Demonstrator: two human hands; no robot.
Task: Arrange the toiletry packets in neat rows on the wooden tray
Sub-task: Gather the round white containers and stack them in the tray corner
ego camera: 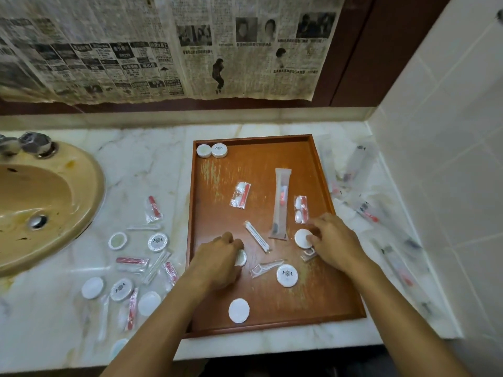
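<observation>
Packets lie scattered across our wooden tray (321, 170), which sits on the marble table (152, 159) to the right of the tan sink (40, 197). Our left hand (217, 259) rests low on the near left part of the tray, fingers curled over a round white packet (241, 257) that peeks out at its right side. Our right hand (333, 242) is at the right side of the tray, its fingertips pinching another round white disc (301, 237), with a small clear packet (309, 253) just beneath it. Between the hands lie a slim packet of cotton swabs (257, 236) set at a slant and a clear floss pick packet (265, 266), and near those a round packet with a dark logo (287, 275). A plain white round packet (239, 310) sits close to the near edge. Farther in we see a long toothbrush packet (280, 202) lying lengthwise, with a small red-and-white packet (240, 195) to its left and a similar one (301, 209) to its right. Two round packets (211, 150) touch side by side in the far left corner. More round and slim packets (130, 265) are strewn on the table left of the tray, and blurred clear long packets (364, 202) lie to its right along the tiled wall (446, 131). Newspaper (163, 44) covers the far wall.
</observation>
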